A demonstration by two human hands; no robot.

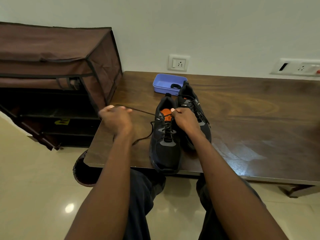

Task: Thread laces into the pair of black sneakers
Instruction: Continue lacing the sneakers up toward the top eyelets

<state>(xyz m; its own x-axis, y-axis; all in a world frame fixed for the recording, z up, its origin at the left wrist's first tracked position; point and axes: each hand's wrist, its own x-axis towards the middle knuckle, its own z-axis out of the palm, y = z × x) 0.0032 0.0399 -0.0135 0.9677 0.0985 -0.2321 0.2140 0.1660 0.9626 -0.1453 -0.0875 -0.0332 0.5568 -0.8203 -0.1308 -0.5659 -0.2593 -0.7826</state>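
Note:
Two black sneakers stand side by side on the wooden table [242,118], toes toward me. The near sneaker [165,149] has an orange insole and a black lace [143,111] partly threaded through its eyelets. My left hand [116,120] is closed on that lace, stretched taut to the left of the shoe; a loose end loops down toward the table edge. My right hand [186,119] pinches the lace at the top eyelets of the near sneaker. The far sneaker [194,108] is laced and partly hidden behind my right hand.
A lilac plastic tray [162,82] with a small black item inside sits behind the shoes. A brown fabric shoe rack [57,70] stands left of the table. Wall sockets [179,63] are on the wall behind. My legs are below the table's front edge.

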